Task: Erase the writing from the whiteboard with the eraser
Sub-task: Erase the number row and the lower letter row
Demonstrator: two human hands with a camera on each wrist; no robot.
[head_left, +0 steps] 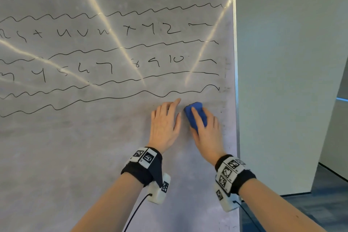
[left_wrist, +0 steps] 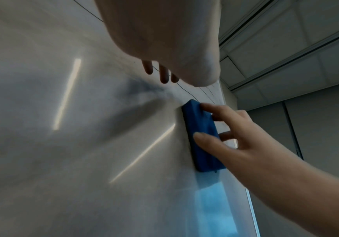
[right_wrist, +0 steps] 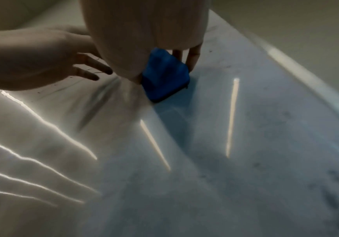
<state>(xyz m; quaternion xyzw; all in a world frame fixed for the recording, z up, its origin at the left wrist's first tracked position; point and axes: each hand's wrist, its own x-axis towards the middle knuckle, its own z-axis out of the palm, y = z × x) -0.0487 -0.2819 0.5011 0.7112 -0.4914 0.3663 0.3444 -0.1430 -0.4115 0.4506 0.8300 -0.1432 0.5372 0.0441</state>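
A blue rectangular felt eraser (head_left: 194,116) is gripped by the right hand (head_left: 206,133) and pressed against the grey-smudged whiteboard (head_left: 75,147), just below the lowest black wavy line (head_left: 113,98). The left hand (head_left: 165,124) is laid flat beside it, fingers straight.

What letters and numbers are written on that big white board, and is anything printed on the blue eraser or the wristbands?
White whiteboard, top row: "F 6 7 I J K L M N"
Middle row: "S T U V W X Y Z"
Bottom row: "4 5 6 7 8 9 10"
Row starts: cut off.
Blue eraser: none.
Black wristbands: square codes, unreadable.
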